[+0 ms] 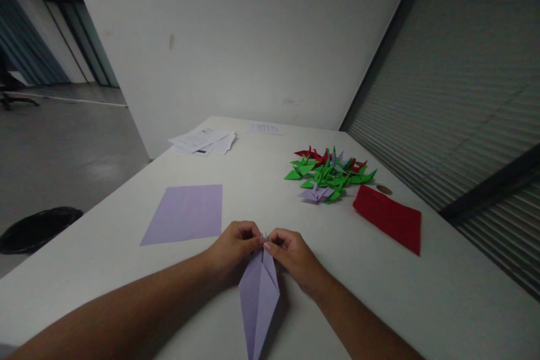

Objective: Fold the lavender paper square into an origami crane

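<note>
Both the left hand (234, 243) and right hand (292, 252) pinch the top tip of a folded lilac paper (259, 292) on the white worktop (379, 292), a flat lilac sheet (185, 212) nearby.

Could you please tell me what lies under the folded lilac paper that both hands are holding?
Under the folded lilac paper only the white table shows. Whatever lies beneath its middle is covered.

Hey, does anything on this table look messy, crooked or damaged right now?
Nothing looks damaged or spilled. The loose white printed sheets at the far edge are fanned unevenly, and the folded green, red and lilac paper cranes lie in a jumbled heap. The left hand and right hand pinch a neat folded lilac paper piece.
</note>
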Action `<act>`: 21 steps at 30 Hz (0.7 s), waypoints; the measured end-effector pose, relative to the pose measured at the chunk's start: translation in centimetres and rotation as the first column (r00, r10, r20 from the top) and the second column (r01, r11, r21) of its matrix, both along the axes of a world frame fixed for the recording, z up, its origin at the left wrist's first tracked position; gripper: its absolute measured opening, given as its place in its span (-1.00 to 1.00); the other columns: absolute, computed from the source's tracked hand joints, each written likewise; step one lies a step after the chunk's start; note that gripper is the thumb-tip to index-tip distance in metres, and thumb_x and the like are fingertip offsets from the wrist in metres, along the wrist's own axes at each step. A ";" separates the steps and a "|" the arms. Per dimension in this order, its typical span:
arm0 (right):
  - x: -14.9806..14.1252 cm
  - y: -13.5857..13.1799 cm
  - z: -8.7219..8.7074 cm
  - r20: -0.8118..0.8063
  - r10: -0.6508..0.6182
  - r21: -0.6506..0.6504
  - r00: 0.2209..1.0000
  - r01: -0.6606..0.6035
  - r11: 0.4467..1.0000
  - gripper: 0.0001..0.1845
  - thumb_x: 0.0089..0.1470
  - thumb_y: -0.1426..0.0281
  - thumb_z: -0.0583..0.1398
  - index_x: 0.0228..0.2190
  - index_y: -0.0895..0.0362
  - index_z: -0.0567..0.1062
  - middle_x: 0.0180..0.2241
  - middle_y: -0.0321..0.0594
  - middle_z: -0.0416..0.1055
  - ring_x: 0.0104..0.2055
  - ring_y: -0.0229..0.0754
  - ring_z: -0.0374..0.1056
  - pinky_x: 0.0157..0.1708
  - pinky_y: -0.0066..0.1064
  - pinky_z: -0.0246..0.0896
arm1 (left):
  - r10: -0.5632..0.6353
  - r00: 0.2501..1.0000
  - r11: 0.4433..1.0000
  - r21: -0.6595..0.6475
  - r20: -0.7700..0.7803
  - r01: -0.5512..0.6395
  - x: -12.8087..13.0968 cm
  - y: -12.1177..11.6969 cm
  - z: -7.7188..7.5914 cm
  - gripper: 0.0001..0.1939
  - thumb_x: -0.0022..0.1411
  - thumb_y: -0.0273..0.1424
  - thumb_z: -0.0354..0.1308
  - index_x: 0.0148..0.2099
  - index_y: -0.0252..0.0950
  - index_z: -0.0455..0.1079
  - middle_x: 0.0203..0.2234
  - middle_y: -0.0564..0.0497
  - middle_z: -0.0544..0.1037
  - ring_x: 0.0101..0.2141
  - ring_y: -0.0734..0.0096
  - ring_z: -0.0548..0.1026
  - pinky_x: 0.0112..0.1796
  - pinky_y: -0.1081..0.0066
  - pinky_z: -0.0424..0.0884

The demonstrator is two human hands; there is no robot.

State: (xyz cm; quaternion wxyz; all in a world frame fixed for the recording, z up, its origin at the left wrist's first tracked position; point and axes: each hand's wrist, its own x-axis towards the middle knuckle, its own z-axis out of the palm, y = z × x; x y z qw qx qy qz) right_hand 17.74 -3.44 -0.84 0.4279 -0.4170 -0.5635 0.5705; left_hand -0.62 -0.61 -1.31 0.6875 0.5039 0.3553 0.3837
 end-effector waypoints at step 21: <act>0.0 -0.2 0.5 -0.027 -0.012 -0.042 1.000 0.011 0.999 -0.55 0.02 0.03 0.37 -0.47 0.13 0.43 -0.55 -0.39 0.25 -0.50 -0.30 0.13 -0.47 -0.44 0.02 | -0.035 0.998 0.999 0.017 -0.046 0.036 0.1 0.0 -0.2 -0.54 -0.05 -0.10 0.49 -0.46 -0.35 0.39 -0.61 0.11 0.37 -0.56 0.54 0.26 -0.48 0.46 0.13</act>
